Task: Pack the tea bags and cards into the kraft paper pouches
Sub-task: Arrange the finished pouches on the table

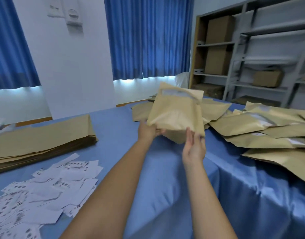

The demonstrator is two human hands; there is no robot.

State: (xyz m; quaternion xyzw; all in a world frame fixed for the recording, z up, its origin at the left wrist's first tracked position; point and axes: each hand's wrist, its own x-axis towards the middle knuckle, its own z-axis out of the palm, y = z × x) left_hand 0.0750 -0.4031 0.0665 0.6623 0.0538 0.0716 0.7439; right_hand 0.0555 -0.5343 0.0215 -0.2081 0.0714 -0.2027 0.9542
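One blue cloth [165, 169] covers the whole table under your arms, shiny and creased below your grip. Beyond the grip, blue curtains [148, 40] hang against the far wall. Grey shelves [262, 31] stand beyond it and to its right, with brown boxes [219, 30] on them.

To the right of your grip a loose pile [262, 128] of kraft pouches lies sprawled over the cloth. Some of them show a clear window. More of them lie just behind the one you hold. Well to the left of the grip sits a neat stack [43, 135] of flat kraft paper. Nearer to you on that side, white printed cards [44, 187] lie scattered in a heap.

You hold one pouch [175, 111] up off the cloth, roughly upright and leaning a little right, its window strip at the top. Your left hand [148, 131] grips its lower left corner, fingers curled under the paper. Your right hand [194, 145] is spread with the fingers straight, palm turned inward, fingertips at the pouch's lower right edge. Whether they press it or only brush it, you cannot tell from here.
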